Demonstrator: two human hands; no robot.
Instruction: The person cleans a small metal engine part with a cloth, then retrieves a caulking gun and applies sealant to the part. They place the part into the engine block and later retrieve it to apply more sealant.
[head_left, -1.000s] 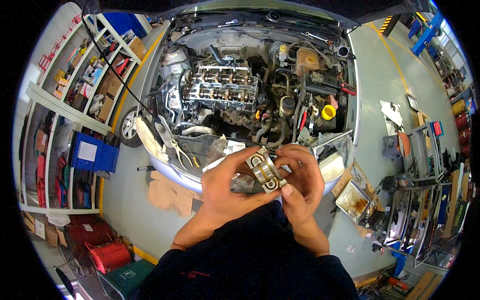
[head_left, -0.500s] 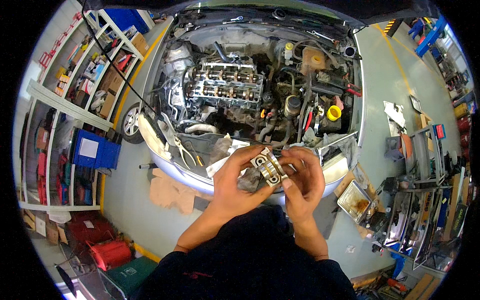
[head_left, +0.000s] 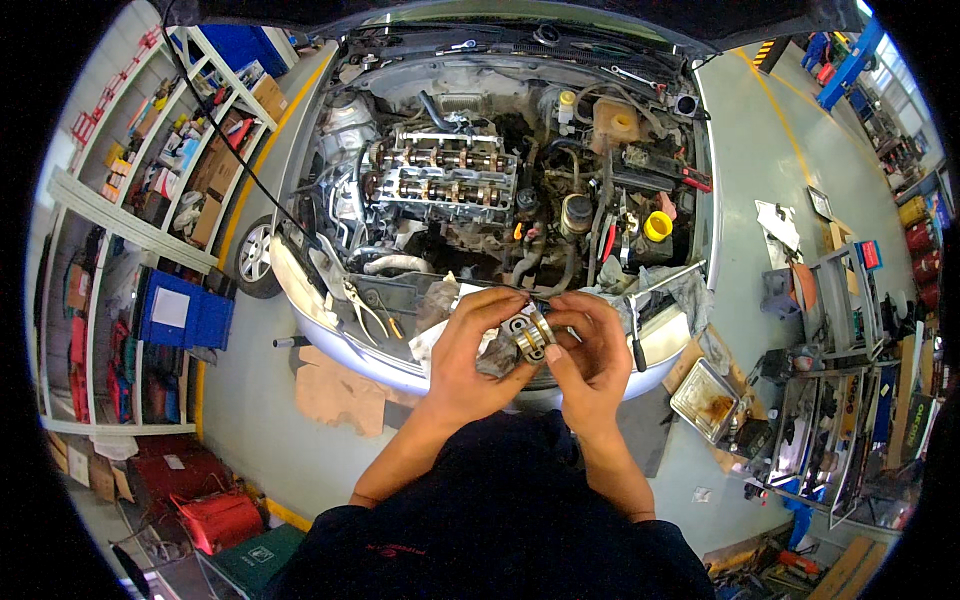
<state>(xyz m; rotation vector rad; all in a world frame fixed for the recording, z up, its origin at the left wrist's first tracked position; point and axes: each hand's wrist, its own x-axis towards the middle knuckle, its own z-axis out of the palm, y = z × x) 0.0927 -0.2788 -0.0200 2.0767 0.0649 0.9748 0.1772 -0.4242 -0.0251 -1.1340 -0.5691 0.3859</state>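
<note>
A silver metal camshaft bearing cap (head_left: pixel 531 337), with bolt holes and a grooved curved face, is held up between my hands over the car's front edge. My left hand (head_left: pixel 468 350) grips its left side, thumb below and fingers above. My right hand (head_left: pixel 592 368) closes on the right side, thumb pressed against the cap and fingers curled behind it. Beyond them lies the engine's cylinder head (head_left: pixel 447 192), uncovered, with two camshafts showing. A crumpled grey rag (head_left: pixel 436 304) rests just left of my left hand. The fingertips behind the cap are partly hidden.
Pliers (head_left: pixel 366 312) and an orange-handled screwdriver (head_left: pixel 386 318) lie on the car's front panel. A black-handled tool (head_left: pixel 638 345) sticks out right of my right hand. A yellow cup (head_left: pixel 658 226) stands in the engine bay. A metal tray (head_left: pixel 705 400) sits low at right.
The cap has turned slightly in my hands, and my right hand has shifted left, closer around it. The black-handled tool beside that hand now shows. The whole view has shifted a little.
</note>
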